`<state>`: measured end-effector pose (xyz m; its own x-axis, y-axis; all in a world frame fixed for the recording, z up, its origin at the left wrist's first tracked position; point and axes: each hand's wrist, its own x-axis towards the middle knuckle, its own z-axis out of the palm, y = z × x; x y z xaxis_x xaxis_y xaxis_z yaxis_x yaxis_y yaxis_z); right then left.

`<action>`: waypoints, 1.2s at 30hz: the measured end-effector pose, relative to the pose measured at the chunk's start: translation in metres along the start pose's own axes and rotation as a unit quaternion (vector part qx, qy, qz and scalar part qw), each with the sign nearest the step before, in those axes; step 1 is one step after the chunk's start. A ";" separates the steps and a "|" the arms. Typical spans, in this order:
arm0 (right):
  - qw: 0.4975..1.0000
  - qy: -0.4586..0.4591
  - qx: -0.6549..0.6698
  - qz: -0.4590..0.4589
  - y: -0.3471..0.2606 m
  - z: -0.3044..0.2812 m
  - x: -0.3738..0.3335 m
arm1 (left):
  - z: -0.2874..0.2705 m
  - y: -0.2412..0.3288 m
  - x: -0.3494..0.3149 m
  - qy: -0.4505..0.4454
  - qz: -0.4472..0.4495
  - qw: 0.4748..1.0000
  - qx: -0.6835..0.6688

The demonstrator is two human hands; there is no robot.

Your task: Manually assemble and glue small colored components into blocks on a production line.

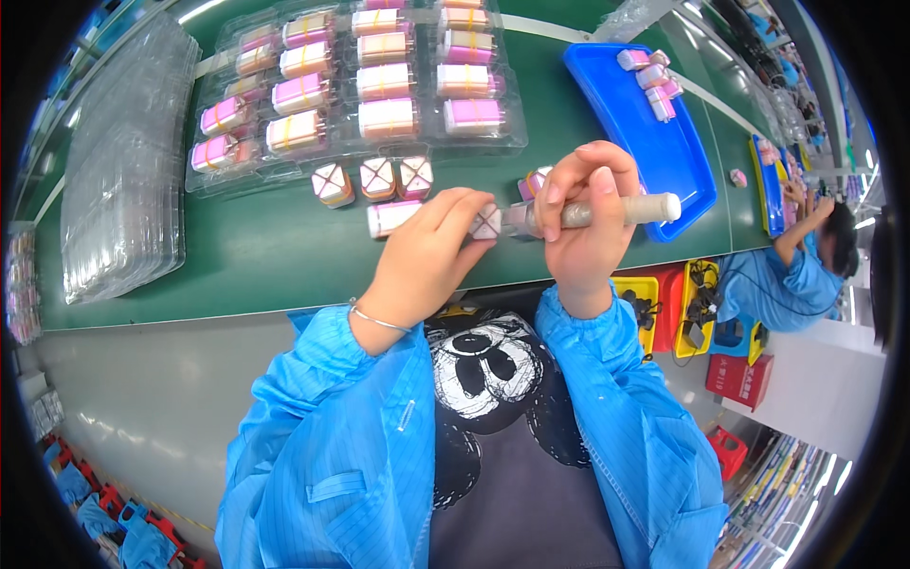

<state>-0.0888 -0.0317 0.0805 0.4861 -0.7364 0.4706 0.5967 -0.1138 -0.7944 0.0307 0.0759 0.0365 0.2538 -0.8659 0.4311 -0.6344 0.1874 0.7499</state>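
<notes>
Left hand: curling mostly closed, pinching a small boxy block with a dark red X on its white end between thumb and fingertips, near side of the green tabletop, about mid-scene.
Right hand: wrapping loosely around a beige cylindrical tool with a pale rounded end, fingers bending well in.
Tool tip: pointing left at the X end, sitting super close, not showing clearly whether it's touching.
Loose blocks: standing in a row just far of the left hand, three X-topped pink-and-white blocks; lying just left of those fingers, one white-and-pink block.
Trays: filling the far side, clear plastic trays holding pink-and-white blocks with yellow bands; piling up far left, a tall stack of clear plastic trays.
Blue bin: sitting right of the right hand, a shallow blue plastic tray, carrying a few pinkish-white blocks at its far end.
Neighbor: working off to the right, a co-worker in blue, reaching toward another blue tray.
</notes>
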 end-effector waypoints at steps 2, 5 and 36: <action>1.000 0.004 -0.002 0.007 0.000 -0.003 0.000 | 0.008 0.000 -0.003 -0.027 -0.038 0.999 -0.023; 0.999 -0.002 0.002 0.041 0.002 -0.008 -0.005 | 0.018 -0.007 -0.008 -0.029 -0.057 0.997 -0.053; 0.989 -0.091 -0.038 0.110 0.025 0.003 -0.015 | 0.022 -0.024 -0.019 -0.028 -0.039 0.992 -0.120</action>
<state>-0.0795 -0.0215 0.0541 0.7097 -0.6175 0.3392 0.4174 -0.0192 -0.9085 0.0249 0.0773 -0.0002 0.2507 -0.9048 0.3441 -0.4202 0.2185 0.8807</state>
